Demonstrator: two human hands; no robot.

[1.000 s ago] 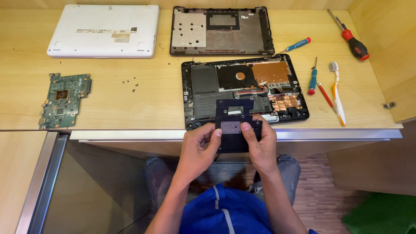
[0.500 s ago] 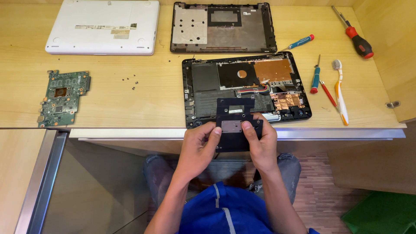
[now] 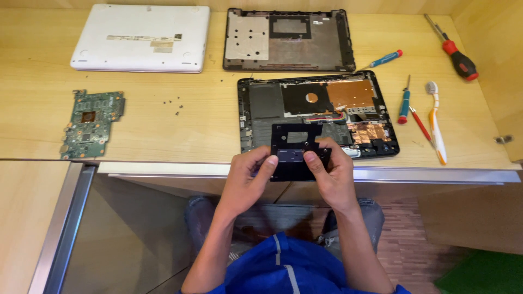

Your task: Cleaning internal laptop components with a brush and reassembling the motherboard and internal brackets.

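left hand [image 3: 248, 177]: fingers curled, thumb pressed inward, grip closed | right hand [image 3: 332, 174]: mirrored, thumb forward, grip closed | forearms: bare, converging from below, wrists near level

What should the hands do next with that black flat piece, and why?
Probably lower the black panel onto the opened laptop base: the left hand and right hand grip it by its sides just over the base's front edge.
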